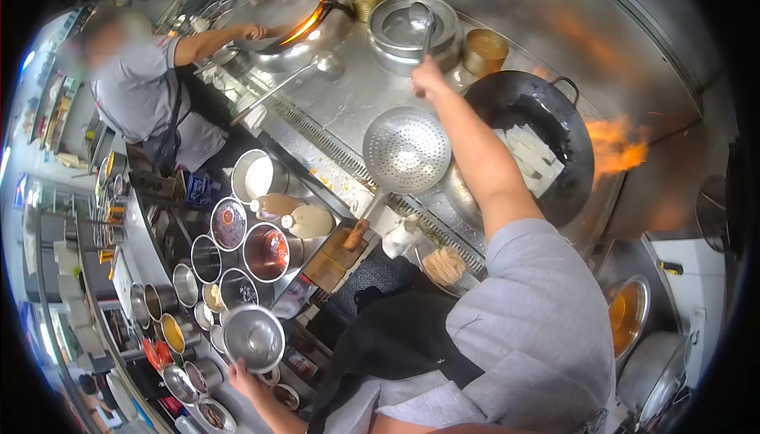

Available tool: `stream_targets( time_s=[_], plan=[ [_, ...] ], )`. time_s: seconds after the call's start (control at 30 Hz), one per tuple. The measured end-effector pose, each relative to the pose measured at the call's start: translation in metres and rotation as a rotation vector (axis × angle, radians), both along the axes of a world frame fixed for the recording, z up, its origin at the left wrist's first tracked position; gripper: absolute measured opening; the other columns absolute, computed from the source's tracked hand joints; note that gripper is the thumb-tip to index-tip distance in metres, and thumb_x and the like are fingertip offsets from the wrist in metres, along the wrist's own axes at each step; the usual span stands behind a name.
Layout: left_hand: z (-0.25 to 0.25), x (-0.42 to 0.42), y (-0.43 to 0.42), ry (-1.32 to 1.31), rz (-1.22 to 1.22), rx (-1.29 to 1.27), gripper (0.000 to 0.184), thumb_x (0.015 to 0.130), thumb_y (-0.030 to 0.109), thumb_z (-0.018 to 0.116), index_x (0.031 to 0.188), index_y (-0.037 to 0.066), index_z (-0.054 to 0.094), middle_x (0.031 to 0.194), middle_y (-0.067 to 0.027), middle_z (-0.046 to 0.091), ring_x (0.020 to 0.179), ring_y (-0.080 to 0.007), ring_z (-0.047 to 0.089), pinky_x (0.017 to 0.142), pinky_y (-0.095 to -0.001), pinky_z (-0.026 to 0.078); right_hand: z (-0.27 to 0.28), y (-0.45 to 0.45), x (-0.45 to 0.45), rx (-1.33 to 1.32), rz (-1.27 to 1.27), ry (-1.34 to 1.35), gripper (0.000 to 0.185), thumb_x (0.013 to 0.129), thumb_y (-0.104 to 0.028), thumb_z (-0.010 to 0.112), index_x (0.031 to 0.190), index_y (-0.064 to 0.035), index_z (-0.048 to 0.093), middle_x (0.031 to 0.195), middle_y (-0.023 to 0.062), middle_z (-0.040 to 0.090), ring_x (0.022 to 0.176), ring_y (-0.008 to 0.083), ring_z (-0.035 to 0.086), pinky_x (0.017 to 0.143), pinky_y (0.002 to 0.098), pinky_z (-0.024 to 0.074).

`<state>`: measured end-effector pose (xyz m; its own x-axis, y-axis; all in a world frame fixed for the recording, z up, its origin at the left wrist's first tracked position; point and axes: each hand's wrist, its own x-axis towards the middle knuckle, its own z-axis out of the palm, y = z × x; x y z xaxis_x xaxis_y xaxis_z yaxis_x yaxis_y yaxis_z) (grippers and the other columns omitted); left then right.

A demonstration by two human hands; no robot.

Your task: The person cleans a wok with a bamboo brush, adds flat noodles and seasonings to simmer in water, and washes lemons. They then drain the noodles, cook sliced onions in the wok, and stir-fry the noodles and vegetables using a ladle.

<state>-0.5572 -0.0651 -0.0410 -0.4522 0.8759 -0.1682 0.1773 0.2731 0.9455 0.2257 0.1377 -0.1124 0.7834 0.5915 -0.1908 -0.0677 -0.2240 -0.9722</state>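
From my remote view I see the left hand (242, 379) pinching the rim of a metal bowl (253, 337), held out at the lower left; I judge it light and stiff, slick if wet, and best gripped at that rim. The right hand (428, 78) is wrapped around the handle of a ladle (428, 37) whose cup is over the steel pot (393, 56), and I expect it to be rigid but cup-heavy when filled, so I favour a firm handle grip.
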Motion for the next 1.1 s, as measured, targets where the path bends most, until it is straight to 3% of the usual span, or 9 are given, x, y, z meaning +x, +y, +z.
stream_targets(
  time_s=[0.07,0.1,0.37,0.67,0.83,0.87,0.97,1.03,1.1],
  plan=[
    [0.007,-0.013,-0.037,-0.037,0.114,0.016,0.008,0.084,0.007,0.057,0.082,0.002,0.052,0.080,-0.0050,0.056,0.074,-0.0149,0.055,0.069,-0.0321,0.047,0.014,0.003,0.023,0.388,0.099,0.804,0.009,0.078,0.001,0.053,0.087,-0.0018,0.049,0.065,0.0094,0.050,0.046,0.0170,0.049,0.042,0.0276,0.0418],
    [0.009,-0.018,-0.053,-0.080,0.205,0.036,0.009,0.084,0.006,0.056,0.079,0.003,0.050,0.078,-0.0040,0.054,0.072,-0.0140,0.054,0.067,-0.0315,0.046,-0.002,0.011,0.049,0.547,0.157,1.066,0.010,0.079,-0.001,0.055,0.075,-0.0034,0.046,0.065,0.0064,0.050,0.049,0.0149,0.049,0.044,0.0245,0.0425],
    [0.009,-0.025,-0.034,0.037,0.129,0.021,0.026,0.084,0.008,0.057,0.064,0.009,0.042,0.064,0.0035,0.042,0.059,-0.0078,0.037,0.054,-0.0271,0.031,0.045,-0.058,0.035,0.916,0.267,1.221,0.009,0.081,-0.004,0.053,0.080,0.0001,0.045,0.066,0.0047,0.049,0.056,0.0132,0.052,0.050,0.0257,0.0456],
    [-0.019,-0.005,0.076,-0.184,-0.357,0.071,0.013,0.087,0.007,0.057,0.076,0.007,0.050,0.077,0.0002,0.055,0.071,-0.0094,0.049,0.068,-0.0267,0.042,0.121,-0.250,-0.022,1.008,0.222,0.930,0.006,0.087,-0.004,0.051,0.087,-0.0023,0.044,0.082,0.0059,0.050,0.059,0.0093,0.051,0.051,0.0244,0.0439],
    [-0.046,0.005,0.130,-0.198,-0.550,0.109,0.012,0.086,0.008,0.057,0.076,0.007,0.050,0.077,-0.0020,0.056,0.071,-0.0136,0.055,0.067,-0.0285,0.046,0.144,-0.341,-0.078,0.888,0.046,0.988,0.009,0.085,-0.004,0.052,0.082,-0.0020,0.044,0.070,0.0062,0.047,0.059,0.0108,0.052,0.050,0.0240,0.0433],
    [-0.019,0.041,0.120,-0.265,-0.532,0.100,0.023,0.083,0.008,0.057,0.067,0.011,0.041,0.068,0.0038,0.042,0.065,-0.0085,0.040,0.063,-0.0258,0.036,0.141,-0.354,-0.091,0.796,-0.069,0.898,0.010,0.084,-0.004,0.053,0.077,-0.0018,0.045,0.068,0.0062,0.047,0.059,0.0119,0.052,0.049,0.0238,0.0427],
    [-0.038,0.053,0.151,-0.329,-0.698,0.101,0.024,0.083,0.009,0.059,0.066,0.010,0.042,0.067,0.0039,0.045,0.063,-0.0074,0.041,0.062,-0.0236,0.035,0.137,-0.391,-0.137,0.665,-0.212,0.755,0.016,0.080,-0.001,0.054,0.066,-0.0046,0.045,0.066,0.0070,0.050,0.056,0.0154,0.053,0.043,0.0244,0.0407],
    [-0.041,0.075,0.155,-0.453,-0.787,0.092,0.014,0.083,0.008,0.059,0.071,0.004,0.054,0.072,0.0002,0.056,0.065,-0.0080,0.047,0.064,-0.0236,0.038,0.136,-0.423,-0.170,0.371,-0.291,0.558,0.010,0.077,0.001,0.053,0.087,-0.0026,0.055,0.067,0.0070,0.052,0.052,0.0161,0.053,0.039,0.0267,0.0404],
    [-0.008,0.113,0.127,-0.561,-0.781,-0.006,0.009,0.083,0.007,0.058,0.077,0.000,0.060,0.078,-0.0029,0.063,0.069,-0.0096,0.053,0.068,-0.0239,0.041,0.132,-0.451,-0.210,0.167,-0.373,0.294,0.050,0.077,0.001,0.053,0.126,-0.0034,0.049,0.068,0.0068,0.053,0.050,0.0150,0.052,0.038,0.0289,0.0405]
  ],
)
